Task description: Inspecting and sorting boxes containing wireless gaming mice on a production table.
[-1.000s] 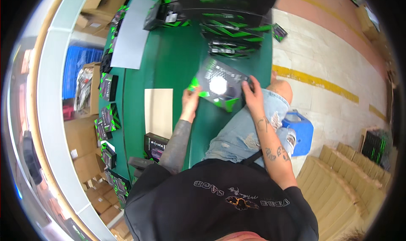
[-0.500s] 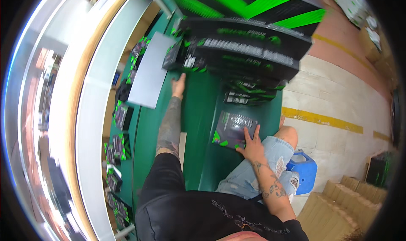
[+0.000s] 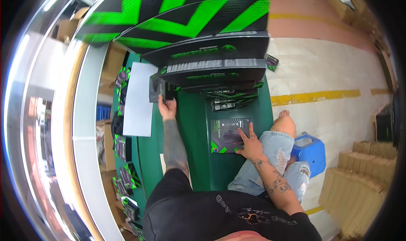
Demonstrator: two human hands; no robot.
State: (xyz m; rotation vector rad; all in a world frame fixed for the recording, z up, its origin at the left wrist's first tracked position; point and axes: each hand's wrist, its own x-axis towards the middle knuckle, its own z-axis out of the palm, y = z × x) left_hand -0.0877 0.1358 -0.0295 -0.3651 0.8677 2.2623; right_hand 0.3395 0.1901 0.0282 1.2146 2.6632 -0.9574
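Observation:
My left hand [image 3: 168, 109] is stretched forward, its thumb and fingers closed at the near edge of a small black box [image 3: 157, 90]. That box stands at the left end of the large black and green boxes [image 3: 203, 65]; part of my grip is hidden. My right hand [image 3: 251, 147] lies with fingers spread on the right part of a flat black box [image 3: 223, 136] with green corners. This flat box rests on the green table [image 3: 192, 156] in front of my right thigh.
A white sheet [image 3: 137, 101] lies left of the large boxes. Several small black and green boxes [image 3: 123, 148] line the left side. A blue stool [image 3: 311, 152] stands by my right leg, with brown cartons [image 3: 353, 186] beyond. Another small box [image 3: 272, 63] is at the upper right.
My left hand has closed on the small black box's near edge. The view has shifted, bringing more of the large boxes into sight. My right hand still rests on the flat box.

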